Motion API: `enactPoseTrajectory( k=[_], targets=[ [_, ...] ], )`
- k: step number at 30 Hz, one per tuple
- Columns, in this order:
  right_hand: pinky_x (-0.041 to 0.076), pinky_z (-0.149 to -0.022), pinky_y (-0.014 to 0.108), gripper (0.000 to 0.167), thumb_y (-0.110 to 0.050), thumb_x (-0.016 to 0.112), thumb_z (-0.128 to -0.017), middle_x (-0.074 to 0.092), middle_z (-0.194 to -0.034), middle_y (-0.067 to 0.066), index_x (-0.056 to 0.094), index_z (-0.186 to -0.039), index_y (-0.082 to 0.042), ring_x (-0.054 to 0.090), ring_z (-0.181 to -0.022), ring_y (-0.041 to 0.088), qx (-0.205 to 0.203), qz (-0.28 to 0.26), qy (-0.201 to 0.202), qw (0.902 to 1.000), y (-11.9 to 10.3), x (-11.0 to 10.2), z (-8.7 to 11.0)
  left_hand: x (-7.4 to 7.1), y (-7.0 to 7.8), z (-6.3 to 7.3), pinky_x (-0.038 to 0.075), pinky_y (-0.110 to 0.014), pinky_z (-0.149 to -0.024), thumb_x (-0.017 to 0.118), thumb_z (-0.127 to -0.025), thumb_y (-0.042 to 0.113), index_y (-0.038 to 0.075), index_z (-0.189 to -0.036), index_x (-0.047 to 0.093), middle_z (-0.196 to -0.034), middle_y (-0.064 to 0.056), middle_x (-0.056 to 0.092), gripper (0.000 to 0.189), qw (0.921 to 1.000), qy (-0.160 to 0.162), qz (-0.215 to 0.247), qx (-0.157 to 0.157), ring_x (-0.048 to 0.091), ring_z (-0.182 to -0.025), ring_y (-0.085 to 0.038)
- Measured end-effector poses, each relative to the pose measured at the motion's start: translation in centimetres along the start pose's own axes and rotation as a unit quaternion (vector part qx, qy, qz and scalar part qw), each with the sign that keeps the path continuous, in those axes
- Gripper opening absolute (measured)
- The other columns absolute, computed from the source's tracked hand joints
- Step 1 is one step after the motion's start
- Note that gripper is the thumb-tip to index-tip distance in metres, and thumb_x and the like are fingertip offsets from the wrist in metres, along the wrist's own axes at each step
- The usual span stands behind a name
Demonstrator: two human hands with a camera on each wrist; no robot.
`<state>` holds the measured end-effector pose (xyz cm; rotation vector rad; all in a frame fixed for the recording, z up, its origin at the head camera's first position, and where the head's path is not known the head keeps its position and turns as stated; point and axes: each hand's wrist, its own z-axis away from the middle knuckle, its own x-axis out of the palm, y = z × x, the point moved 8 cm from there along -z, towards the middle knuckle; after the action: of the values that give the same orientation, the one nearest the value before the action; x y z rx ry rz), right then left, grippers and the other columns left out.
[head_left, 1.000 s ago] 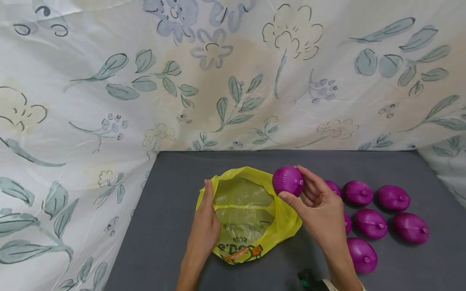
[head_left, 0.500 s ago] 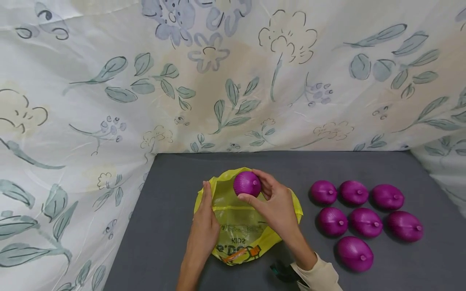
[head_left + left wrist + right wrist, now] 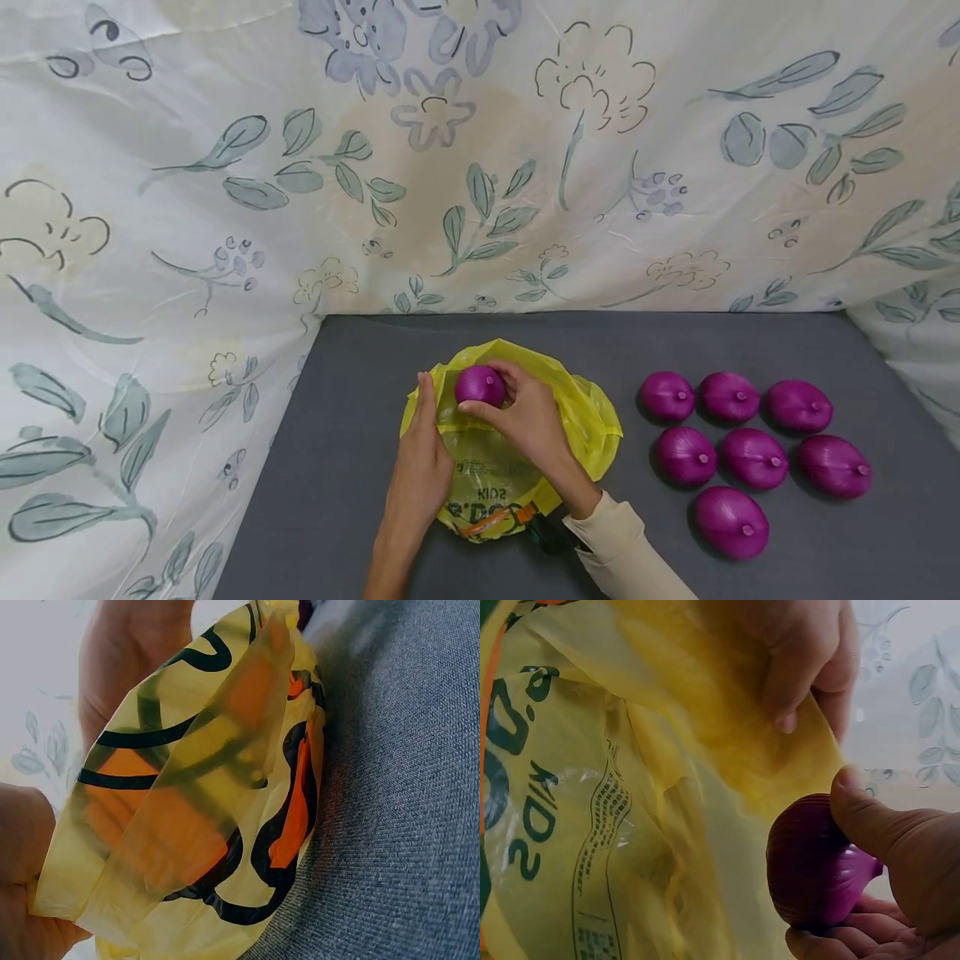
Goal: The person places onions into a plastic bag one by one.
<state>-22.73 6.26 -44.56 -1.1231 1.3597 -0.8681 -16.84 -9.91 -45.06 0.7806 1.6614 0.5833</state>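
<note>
From my end, the right hand (image 3: 528,421) grasps a purple onion (image 3: 476,388) at the mouth of the yellow bag (image 3: 597,421); the left hand (image 3: 422,468) pinches its edge. I judge this bagging; next calls for lowering, then releasing.

Yellow plastic bag (image 3: 187,787) being held by left hand (image 3: 26,862), grey fabric (image 3: 397,787) being overlapped, leaf-patterned cloth (image 3: 52,754) being glimpsed behind

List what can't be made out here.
Head view: inside of the yellow bag, partly hidden by the right hand.
Left wrist view: dark purple patch, cut off by top edge.
Right wrist view: fine print, too small to read; left hand, cut off by top edge.
</note>
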Motion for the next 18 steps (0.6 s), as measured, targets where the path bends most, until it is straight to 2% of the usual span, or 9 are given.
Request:
enactPoseTrajectory(
  k=[3,4,11,15,18],
  targets=[
    [0.06,-0.093,0.039,0.068,-0.031,0.095,-0.08,0.075,-0.127,0.003,0.066,-0.138,-0.009,0.072,-0.114,0.02,-0.003,0.017,-0.007,0.9998,0.1,0.7,-0.5,0.1,-0.1,0.0,0.049,-0.046,-0.101,0.038,-0.107,-0.007,0.019,-0.171,0.005,-0.176,-0.002,0.011,0.077,1.0,-0.004,0.003,-0.004,0.031,-0.155,-0.027],
    [0.06,-0.092,0.039,0.067,-0.031,0.095,-0.081,0.075,-0.126,0.004,0.066,-0.137,-0.009,0.072,-0.112,0.021,-0.002,0.022,-0.009,0.9997,0.2,0.9,-0.7,0.1,-0.1,-0.1,0.049,-0.047,-0.101,0.039,-0.106,-0.007,0.019,-0.171,0.005,-0.176,-0.003,0.011,0.077,1.0,-0.004,0.003,-0.003,0.031,-0.155,-0.027],
    [0.062,-0.088,0.041,0.068,-0.032,0.094,-0.082,0.075,-0.125,0.009,0.065,-0.138,-0.007,0.073,-0.108,0.026,0.0,0.065,-0.018,0.9978,0.7,2.5,-1.7,0.1,-0.1,-0.2,0.05,-0.042,-0.085,0.041,-0.105,-0.009,0.017,-0.171,0.006,-0.175,-0.008,0.018,0.079,0.9999,0.007,-0.008,0.012,0.043,-0.149,-0.032],
    [0.061,-0.09,0.039,0.067,-0.029,0.093,-0.083,0.074,-0.127,0.007,0.063,-0.139,-0.009,0.072,-0.111,0.024,-0.002,0.063,-0.029,0.9976,1.3,3.4,-2.0,0.1,-0.1,-0.2,0.049,-0.038,-0.078,0.041,-0.104,-0.009,0.016,-0.171,0.006,-0.175,-0.01,0.021,0.079,0.9999,0.008,-0.007,0.013,0.059,-0.128,-0.035],
    [0.06,-0.093,0.041,0.067,-0.027,0.093,-0.083,0.074,-0.13,0.007,0.062,-0.14,-0.01,0.071,-0.114,0.024,-0.006,0.062,-0.034,0.9975,1.7,4.0,-2.2,0.1,-0.2,-0.2,0.046,-0.036,-0.073,0.041,-0.103,-0.01,0.016,-0.171,0.006,-0.174,-0.01,0.023,0.081,0.9999,0.007,-0.006,0.011,0.061,-0.113,-0.035]
  ],
)
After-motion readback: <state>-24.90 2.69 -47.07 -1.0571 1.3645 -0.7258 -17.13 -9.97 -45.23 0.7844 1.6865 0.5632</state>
